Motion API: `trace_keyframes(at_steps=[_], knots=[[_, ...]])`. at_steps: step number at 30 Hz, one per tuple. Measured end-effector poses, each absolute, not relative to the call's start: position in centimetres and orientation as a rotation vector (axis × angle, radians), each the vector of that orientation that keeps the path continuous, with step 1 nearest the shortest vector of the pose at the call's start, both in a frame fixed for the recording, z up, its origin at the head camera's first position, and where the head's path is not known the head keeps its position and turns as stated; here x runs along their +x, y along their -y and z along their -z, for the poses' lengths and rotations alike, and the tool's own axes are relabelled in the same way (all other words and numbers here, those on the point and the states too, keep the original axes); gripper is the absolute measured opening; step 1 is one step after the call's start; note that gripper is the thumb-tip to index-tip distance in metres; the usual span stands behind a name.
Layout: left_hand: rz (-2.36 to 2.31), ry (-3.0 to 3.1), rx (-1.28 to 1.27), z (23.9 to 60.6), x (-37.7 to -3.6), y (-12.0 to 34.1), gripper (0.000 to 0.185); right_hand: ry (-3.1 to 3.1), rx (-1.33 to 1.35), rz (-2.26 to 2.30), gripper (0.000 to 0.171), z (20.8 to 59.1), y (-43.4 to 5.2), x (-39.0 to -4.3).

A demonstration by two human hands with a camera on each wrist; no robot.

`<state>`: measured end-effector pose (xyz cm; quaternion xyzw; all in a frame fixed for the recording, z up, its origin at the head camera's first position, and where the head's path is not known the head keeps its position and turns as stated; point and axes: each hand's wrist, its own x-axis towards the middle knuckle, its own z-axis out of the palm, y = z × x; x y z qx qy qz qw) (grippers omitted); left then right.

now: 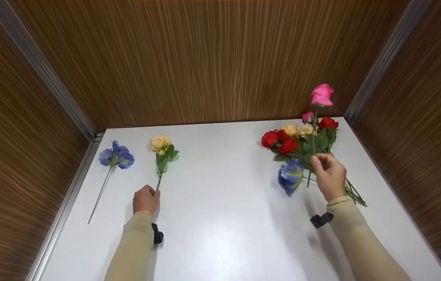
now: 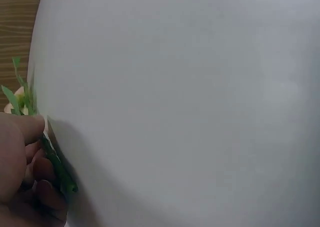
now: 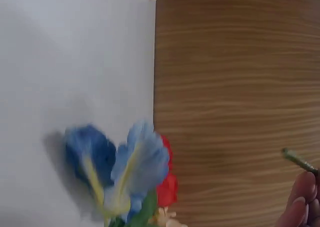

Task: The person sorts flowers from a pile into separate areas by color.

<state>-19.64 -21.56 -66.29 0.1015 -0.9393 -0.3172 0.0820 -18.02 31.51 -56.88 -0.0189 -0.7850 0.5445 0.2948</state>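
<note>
A: Progress? 
B: Blue flower [image 1: 116,155] is lying alone at nine o'clock; left hand [image 1: 146,199] fingers are pinching the yellow rose [image 1: 160,143] stem on the bench [image 1: 220,218]. 
A: Remaining? 
B: Right hand [image 1: 329,175] is gripping the pink rose [image 1: 321,95]; the pile [image 1: 296,146] at two o'clock is waiting.

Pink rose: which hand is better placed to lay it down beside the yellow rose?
Right. The right hand already holds the pink rose by its stem; the left hand pinches the yellow rose.
</note>
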Motion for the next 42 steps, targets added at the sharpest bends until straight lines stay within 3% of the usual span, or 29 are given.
trace_keyframes(at_steps=[5, 13, 18, 27, 37, 42], knots=[[1.021, 2.645, 0.188, 65.3, -18.8, 17.9, 0.014, 2.092, -0.044, -1.660, 0.022, 57.4, -29.0, -17.4], [1.257, 2.581, -0.405, 62.0, -15.5, 7.1, 0.010, 2.051, 0.001, -1.936, 0.023, 57.9, -24.7, -17.2], [1.364, 2.588, -0.591, 60.5, -13.4, 2.4, 0.015, 1.974, 0.036, -2.091, 0.016, 58.3, -21.8, -17.3], [1.217, 2.537, -0.560, 60.5, -12.0, -0.1, 0.010, 1.965, 0.154, -2.221, 0.014, 58.6, -18.2, -16.1], [0.959, 2.551, -0.397, 61.2, -11.6, -0.2, 0.022, 2.090, 0.236, -2.171, 0.012, 58.1, -17.3, -14.9], [0.925, 2.548, -0.462, 61.1, -11.3, -0.6, 0.011, 2.169, 0.290, -2.082, 0.010, 56.8, -16.8, -13.9]])
